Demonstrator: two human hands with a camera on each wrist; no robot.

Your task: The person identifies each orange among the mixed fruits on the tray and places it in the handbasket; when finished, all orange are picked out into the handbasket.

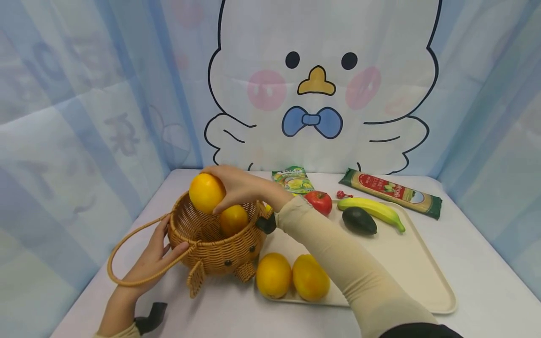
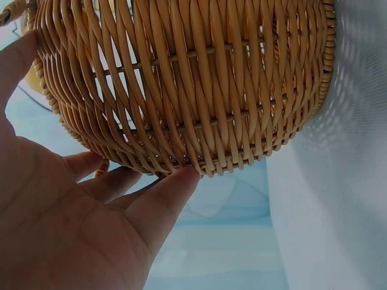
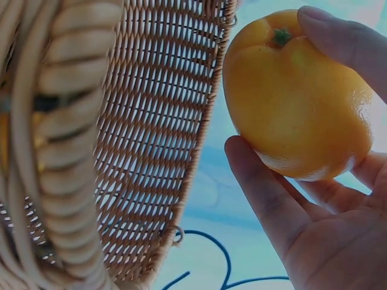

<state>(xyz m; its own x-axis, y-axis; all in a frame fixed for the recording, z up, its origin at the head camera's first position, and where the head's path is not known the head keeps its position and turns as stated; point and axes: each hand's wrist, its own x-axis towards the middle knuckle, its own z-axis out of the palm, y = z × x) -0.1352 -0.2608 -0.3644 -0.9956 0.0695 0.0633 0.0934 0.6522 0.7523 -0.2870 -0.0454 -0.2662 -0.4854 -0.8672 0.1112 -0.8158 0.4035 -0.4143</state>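
My right hand [image 1: 238,185] holds an orange [image 3: 296,96] between thumb and fingers, over the opening of a wicker basket [image 1: 224,253]. The right wrist view shows the orange's green stem end. Another orange [image 1: 234,221] lies inside the basket, partly covered by my right hand. My left hand [image 1: 148,263] rests against the basket's left side, thumb near the rim and fingers spread along the wall. In the left wrist view, fingertips [image 2: 187,175] touch the weave. The basket's looped handle [image 1: 111,263] hangs down over my left wrist.
Right of the basket lies a beige tray [image 1: 427,281] with an orange [image 1: 274,276], a yellow mango-like fruit [image 1: 310,278], a red apple [image 1: 320,203], a dark green avocado [image 1: 359,220] and a banana [image 1: 374,209]. Behind are a green packet [image 1: 292,180], a red lollipop-like item [image 1: 343,194] and a long packet [image 1: 390,191].
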